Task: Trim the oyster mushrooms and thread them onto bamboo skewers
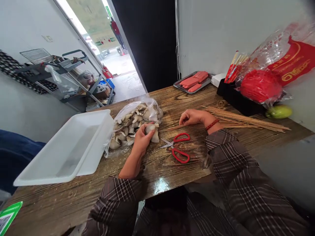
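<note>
My left hand (142,139) is closed round a grey oyster mushroom (155,136) at the edge of an open plastic bag (126,109). More oyster mushrooms (125,127) fill that bag. My right hand (193,117) pinches a thin wooden skewer (171,128), whose free end points left toward the held mushroom. I cannot tell whether the tip touches it. Between my hands, nearer to me, lie red-handled scissors (173,144) with their blades apart. A bundle of loose skewers (241,119) lies right of my right hand, partly behind the wrist.
A white plastic tub (95,144) stands at left on the wooden table (152,167). At the back are a metal tray (187,90) with pink meat and a black box (236,96) holding red-wrapped items. A green fruit (279,111) lies beside it.
</note>
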A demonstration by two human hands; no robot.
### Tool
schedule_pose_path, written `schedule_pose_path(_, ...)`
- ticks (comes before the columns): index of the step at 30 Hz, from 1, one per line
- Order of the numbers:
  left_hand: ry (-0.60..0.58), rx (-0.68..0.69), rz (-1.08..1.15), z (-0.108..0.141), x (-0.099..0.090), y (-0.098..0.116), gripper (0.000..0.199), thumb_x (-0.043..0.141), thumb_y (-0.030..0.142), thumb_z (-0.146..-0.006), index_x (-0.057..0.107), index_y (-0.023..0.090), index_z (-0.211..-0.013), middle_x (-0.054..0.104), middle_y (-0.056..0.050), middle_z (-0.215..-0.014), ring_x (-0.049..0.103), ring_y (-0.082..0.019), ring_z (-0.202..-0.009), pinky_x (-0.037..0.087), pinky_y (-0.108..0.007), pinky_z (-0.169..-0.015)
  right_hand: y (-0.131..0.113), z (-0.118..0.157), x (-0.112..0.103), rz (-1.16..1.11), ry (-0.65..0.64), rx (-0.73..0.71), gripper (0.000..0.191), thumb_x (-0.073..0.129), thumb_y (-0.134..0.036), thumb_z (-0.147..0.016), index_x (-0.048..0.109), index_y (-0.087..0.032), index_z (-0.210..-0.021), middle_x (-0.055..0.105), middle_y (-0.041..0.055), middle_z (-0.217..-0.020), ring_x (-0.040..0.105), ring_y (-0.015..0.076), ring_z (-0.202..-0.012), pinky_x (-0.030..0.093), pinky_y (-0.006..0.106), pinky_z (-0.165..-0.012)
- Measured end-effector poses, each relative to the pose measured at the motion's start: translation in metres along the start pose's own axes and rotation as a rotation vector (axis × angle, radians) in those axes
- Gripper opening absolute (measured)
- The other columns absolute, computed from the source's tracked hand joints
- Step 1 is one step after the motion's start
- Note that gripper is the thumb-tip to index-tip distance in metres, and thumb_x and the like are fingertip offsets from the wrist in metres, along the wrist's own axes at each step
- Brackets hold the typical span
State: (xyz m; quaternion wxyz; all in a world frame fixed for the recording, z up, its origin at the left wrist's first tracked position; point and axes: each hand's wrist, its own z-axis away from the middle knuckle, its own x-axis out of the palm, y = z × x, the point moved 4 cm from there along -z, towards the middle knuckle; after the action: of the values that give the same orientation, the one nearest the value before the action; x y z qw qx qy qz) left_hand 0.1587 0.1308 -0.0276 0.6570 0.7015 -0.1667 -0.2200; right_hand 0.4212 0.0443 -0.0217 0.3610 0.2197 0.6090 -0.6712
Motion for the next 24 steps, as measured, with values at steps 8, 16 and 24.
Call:
schedule_pose_path(8,0.066,-0.088,0.176,0.054,-0.050,0.009,0.040,0.089,0.035,-0.063,0.065,0.016,-0.089,0.067,0.001,-0.079,0.058,-0.011,-0.066,0.045,-0.021,-0.060,-0.031,-0.005,0.015,0.239,0.116,-0.106,0.019,0.065,-0.026,-0.084,0.082,-0.018,-0.089,0.076,0.0075,-0.088,0.065,0.0182,-0.076,0.043,0.027,-0.068)
schedule_pose_path(16,0.129,-0.175,0.401,0.065,-0.071,0.002,0.051,0.094,0.034,-0.053,0.065,0.015,-0.090,0.072,-0.002,-0.083,0.063,-0.012,-0.069,0.049,-0.022,-0.064,-0.095,-0.019,0.065,0.413,0.184,-0.280,0.018,0.062,-0.029,-0.092,0.076,-0.019,-0.097,0.071,0.0098,-0.097,0.064,0.0220,-0.091,0.044,0.031,-0.080)
schedule_pose_path(24,0.064,-0.150,0.529,0.069,-0.059,0.006,0.047,0.094,0.030,-0.051,0.064,0.015,-0.084,0.069,0.000,-0.079,0.060,-0.010,-0.068,0.048,-0.021,-0.065,-0.110,-0.026,0.094,0.716,0.157,-0.149,0.019,0.052,-0.021,-0.097,0.069,-0.017,-0.091,0.069,0.0127,-0.097,0.061,0.0244,-0.092,0.041,0.033,-0.081)
